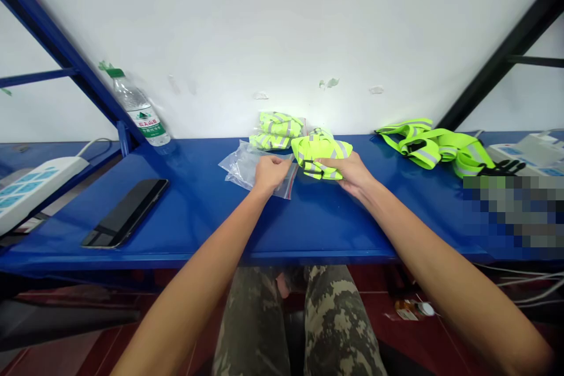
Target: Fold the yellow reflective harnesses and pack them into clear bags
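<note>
- Left hand (269,173): fingers pinching the top edge of a clear zip bag (247,169), flat on the blue bench (198,217).
- Right hand (350,175): fingers curled around a folded hi-vis vest (319,153), just right of the bag's mouth, resting on the bench.
- Second folded vest (277,129) behind, at the wall.
- Unfolded vest (434,147) well right.
- Phone (126,212), water bottle (138,108) on the left.

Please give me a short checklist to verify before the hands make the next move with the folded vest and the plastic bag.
1. Left hand pinches the clear plastic bag at its edge: ok.
2. Right hand grips the folded vest: ok.
3. Bag mouth open: cannot tell.
4. Vest folded compactly: ok.
5. Phone lies apart from the bag: ok.
6. Water bottle stands away from the hands: ok.
</note>
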The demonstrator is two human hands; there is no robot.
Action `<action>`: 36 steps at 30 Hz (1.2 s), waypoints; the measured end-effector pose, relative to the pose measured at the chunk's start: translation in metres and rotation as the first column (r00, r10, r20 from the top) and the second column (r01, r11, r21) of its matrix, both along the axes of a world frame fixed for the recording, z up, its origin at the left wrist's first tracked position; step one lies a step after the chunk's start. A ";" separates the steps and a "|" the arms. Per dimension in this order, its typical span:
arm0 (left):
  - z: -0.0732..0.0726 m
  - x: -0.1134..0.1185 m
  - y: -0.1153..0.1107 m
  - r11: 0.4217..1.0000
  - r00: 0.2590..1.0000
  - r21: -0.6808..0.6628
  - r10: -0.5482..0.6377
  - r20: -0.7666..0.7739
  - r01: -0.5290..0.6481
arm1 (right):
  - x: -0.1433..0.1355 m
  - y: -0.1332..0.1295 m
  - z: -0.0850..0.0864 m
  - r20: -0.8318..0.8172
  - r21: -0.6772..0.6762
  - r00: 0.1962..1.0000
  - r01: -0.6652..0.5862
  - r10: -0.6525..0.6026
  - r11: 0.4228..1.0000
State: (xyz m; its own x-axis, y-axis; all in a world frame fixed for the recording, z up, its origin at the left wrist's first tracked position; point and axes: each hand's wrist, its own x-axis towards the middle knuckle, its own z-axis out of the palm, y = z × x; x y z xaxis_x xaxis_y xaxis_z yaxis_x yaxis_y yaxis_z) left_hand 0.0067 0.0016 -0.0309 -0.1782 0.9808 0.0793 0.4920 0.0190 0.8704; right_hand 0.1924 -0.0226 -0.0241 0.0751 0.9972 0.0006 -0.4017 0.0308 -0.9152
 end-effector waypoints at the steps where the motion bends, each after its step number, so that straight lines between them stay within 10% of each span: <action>1: -0.001 0.001 0.000 1.000 0.999 -0.001 -0.002 0.039 0.002 | 0.001 -0.001 0.001 -0.007 0.004 0.999 -0.033 0.033 0.999; 13: 0.002 0.001 -0.005 0.909 0.982 0.397 -0.053 -0.182 0.123 | 0.005 -0.001 0.000 0.076 -0.010 0.991 -0.112 0.113 0.994; 20: -0.012 0.000 0.008 0.947 0.976 0.242 -0.216 -0.006 0.211 | 0.008 0.001 -0.001 0.037 0.024 0.991 -0.128 0.127 0.991; 30: -0.004 0.002 -0.013 0.865 0.846 0.102 -0.447 -0.289 0.492 | 0.009 0.000 0.003 0.051 -0.023 0.998 -0.031 0.032 0.999; 36: -0.001 0.004 -0.011 0.885 0.856 0.102 -0.401 -0.325 0.454 | 0.014 0.000 0.003 0.053 -0.021 0.997 -0.053 0.054 0.998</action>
